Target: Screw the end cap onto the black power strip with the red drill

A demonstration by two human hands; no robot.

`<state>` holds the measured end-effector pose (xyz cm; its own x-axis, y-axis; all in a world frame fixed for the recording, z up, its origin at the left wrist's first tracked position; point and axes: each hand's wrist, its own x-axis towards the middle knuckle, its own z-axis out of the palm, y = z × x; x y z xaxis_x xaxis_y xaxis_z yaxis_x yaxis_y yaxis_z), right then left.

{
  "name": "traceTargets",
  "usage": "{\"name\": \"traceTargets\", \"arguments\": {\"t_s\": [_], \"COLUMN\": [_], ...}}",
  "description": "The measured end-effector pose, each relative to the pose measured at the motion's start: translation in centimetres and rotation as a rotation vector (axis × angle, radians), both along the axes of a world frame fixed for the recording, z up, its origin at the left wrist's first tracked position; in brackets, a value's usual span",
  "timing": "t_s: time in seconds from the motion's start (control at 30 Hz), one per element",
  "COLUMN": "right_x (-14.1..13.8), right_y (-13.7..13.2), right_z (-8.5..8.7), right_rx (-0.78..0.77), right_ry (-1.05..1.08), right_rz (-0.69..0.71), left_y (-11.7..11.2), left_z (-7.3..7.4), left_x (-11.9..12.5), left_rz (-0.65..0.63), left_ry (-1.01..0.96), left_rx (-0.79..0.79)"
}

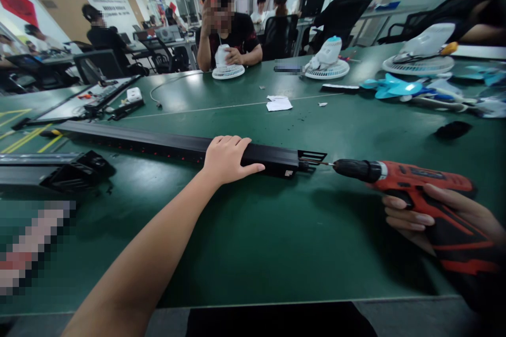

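A long black power strip (pixel 158 142) lies across the green table (pixel 253 242), running from far left to the middle. My left hand (pixel 227 159) presses down on top of it near its right end, fingers wrapped over the housing. My right hand (pixel 438 216) grips the handle of a red and black cordless drill (pixel 411 179). The drill lies level, and its bit tip touches the bracket at the strip's right end (pixel 312 158).
A second black strip (pixel 51 168) lies at the left. Across the table a person sits behind a small white fan (pixel 228 69); more fans (pixel 327 63), blue fan blades (pixel 391 87), paper scraps (pixel 279 103) and a black piece (pixel 453 129) are scattered beyond.
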<state>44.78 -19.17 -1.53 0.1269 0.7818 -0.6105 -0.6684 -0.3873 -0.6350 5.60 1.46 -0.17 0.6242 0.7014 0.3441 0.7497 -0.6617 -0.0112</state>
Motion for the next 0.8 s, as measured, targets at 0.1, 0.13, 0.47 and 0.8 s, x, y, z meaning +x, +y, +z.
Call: {"name": "traceTargets", "arguments": {"t_s": [0.1, 0.13, 0.47, 0.8], "right_x": [0.1, 0.2, 0.7, -0.5], "right_y": [0.0, -0.1, 0.0, 0.2], "right_z": [0.0, -0.1, -0.8, 0.7], "right_rx": [-0.029, -0.034, -0.002, -0.117], "right_ry": [0.027, 0.038, 0.04, 0.044], "right_rz": [-0.003, -0.007, 0.005, -0.015], "left_y": [0.0, 0.0, 0.1, 0.2], "left_z": [0.1, 0.1, -0.3, -0.1], "left_x": [0.0, 0.0, 0.0, 0.0], "left_rz": [-0.001, -0.002, -0.002, 0.009], "left_ry": [-0.001, -0.001, 0.0, 0.015], "left_rx": [-0.008, -0.009, 0.004, 0.004]}}
